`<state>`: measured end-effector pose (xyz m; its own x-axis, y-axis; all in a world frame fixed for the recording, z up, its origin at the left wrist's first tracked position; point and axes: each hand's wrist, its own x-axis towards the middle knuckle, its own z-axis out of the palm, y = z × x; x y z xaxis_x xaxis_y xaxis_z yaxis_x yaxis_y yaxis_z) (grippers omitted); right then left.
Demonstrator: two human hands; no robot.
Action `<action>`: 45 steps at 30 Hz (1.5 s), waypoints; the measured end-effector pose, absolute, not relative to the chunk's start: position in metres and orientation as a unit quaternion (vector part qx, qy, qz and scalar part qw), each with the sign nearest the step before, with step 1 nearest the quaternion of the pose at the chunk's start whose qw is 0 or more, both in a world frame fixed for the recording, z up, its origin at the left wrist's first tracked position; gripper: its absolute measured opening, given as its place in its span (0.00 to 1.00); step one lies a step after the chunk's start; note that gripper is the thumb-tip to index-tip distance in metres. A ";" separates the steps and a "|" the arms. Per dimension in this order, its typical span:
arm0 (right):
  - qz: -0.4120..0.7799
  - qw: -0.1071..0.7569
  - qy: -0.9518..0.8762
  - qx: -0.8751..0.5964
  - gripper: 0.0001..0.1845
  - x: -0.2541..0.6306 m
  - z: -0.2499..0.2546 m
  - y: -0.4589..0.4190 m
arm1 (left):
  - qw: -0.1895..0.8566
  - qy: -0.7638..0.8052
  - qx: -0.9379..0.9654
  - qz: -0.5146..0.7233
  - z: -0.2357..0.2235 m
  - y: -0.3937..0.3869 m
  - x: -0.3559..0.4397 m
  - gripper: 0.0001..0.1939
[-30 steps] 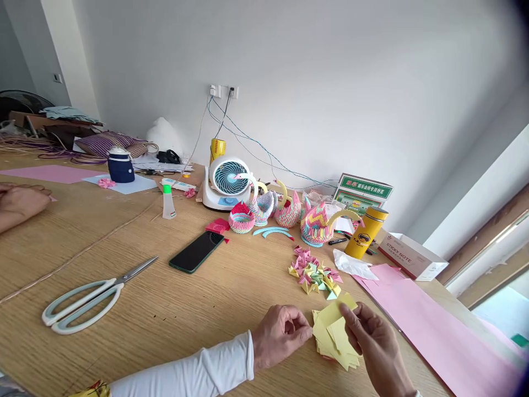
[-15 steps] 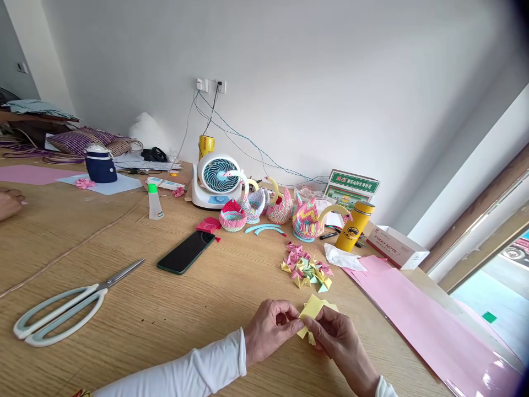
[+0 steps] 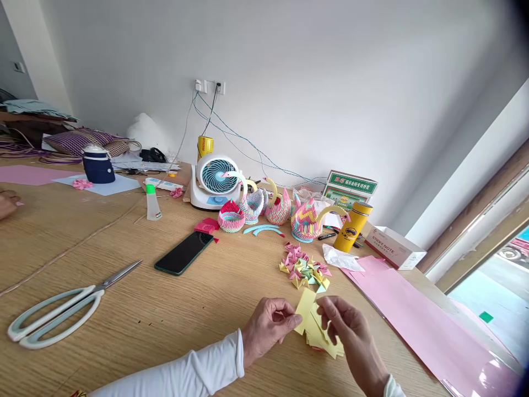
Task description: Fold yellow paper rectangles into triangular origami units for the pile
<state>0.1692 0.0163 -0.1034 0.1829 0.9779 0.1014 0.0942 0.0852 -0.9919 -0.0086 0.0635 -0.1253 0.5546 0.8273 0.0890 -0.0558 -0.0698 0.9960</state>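
My left hand (image 3: 268, 330) pinches a small yellow paper strip (image 3: 305, 310) at its lower left edge, the strip standing tilted above the table. My right hand (image 3: 351, 336) is just right of the strip, its fingers loosely curled and apart, with nothing visible in them. Under and between the hands lies a loose stack of yellow paper slips (image 3: 324, 337), partly hidden by my right fingers. Beyond the hands sits a pile of folded paper triangles (image 3: 305, 267) in pink, yellow and green.
Scissors (image 3: 74, 309) and a phone (image 3: 184, 252) lie to the left. Folded paper swans (image 3: 306, 220), a fan (image 3: 217, 182) and a yellow bottle (image 3: 352, 227) stand behind. Pink sheets (image 3: 413, 309) lie at right. Another person's hand (image 3: 8, 204) shows at the far left.
My right hand has let go of the yellow strip and moved a little right. The strip stays in my left hand, and more of the slips beneath shows.
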 end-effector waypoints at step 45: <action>0.545 0.544 -0.431 -0.471 0.12 0.142 -0.108 0.012 | 0.707 0.265 0.524 0.394 -0.108 0.062 -0.011 0.11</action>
